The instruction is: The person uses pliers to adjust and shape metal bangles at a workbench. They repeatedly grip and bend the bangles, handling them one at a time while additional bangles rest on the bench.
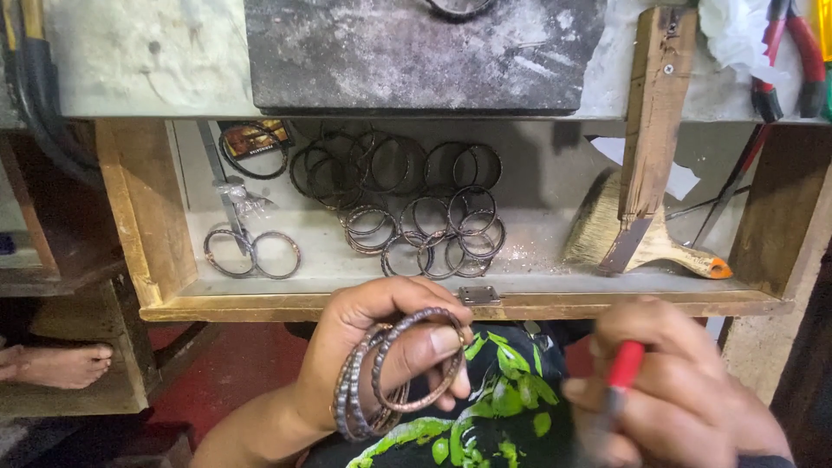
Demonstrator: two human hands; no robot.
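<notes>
Left hand (381, 342): fingers curled and pinching a stack of dark metal bangles (394, 377), the front one held between thumb and fingertips, just below the front edge of the open wooden drawer (165, 260). Right hand (672, 390): closed around a red-handled tool (620, 377), blurred, lower right of the drawer. Inside the drawer: loose bangles (416, 208) heaped at centre; two more bangles (251, 253) at left beside metal tweezers (227, 195); a wide brush (641, 238) with wooden handle at right. Above the drawer: counter (147, 61) bearing a dark slab (416, 52); red-handled pliers (789, 61) at far right.
</notes>
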